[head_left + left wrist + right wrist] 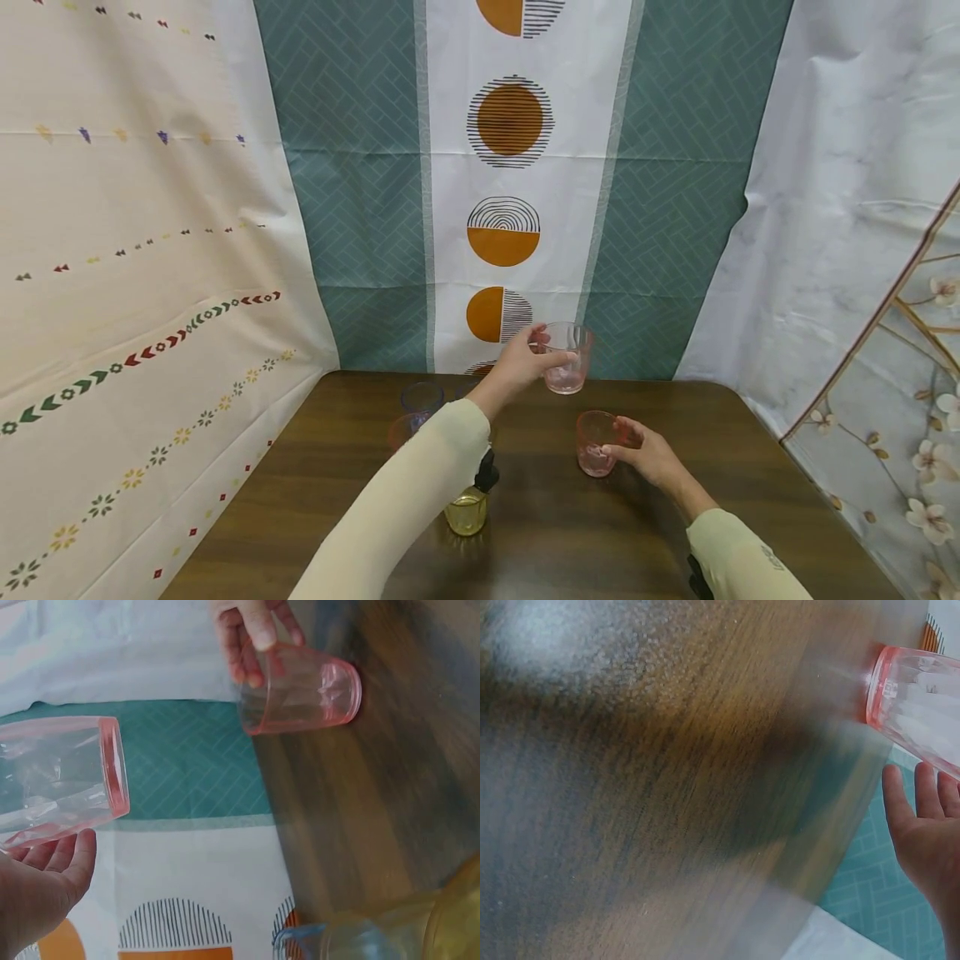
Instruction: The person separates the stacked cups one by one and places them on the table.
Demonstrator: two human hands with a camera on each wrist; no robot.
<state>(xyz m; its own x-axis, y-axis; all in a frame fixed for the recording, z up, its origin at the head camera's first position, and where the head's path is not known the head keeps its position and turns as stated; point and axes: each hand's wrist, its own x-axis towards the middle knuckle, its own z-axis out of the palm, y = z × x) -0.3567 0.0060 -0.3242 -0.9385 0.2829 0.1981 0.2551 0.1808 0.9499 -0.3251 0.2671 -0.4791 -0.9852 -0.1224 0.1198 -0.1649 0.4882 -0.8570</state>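
My left hand point(528, 360) holds a clear pink-tinted glass point(567, 379) up above the far part of the table, thumb on the near side. The left wrist view shows that raised glass point(56, 776) with the left hand's fingers point(81, 859) along its side. Lower and to the right, my right hand point(648, 454) holds a second pink glass point(595, 458), which stands upright on the table. In the right wrist view its pink base point(877, 690) meets the wood, with the right hand point(930, 832) beside it.
Left of the hands, a yellow glass point(466, 515) stands on the brown wooden table point(540, 533). A blue glass point(422, 398) and another pink one point(399, 432) sit farther back, partly behind the left sleeve point(420, 492). Patterned cloths point(360, 208) hang around the table.
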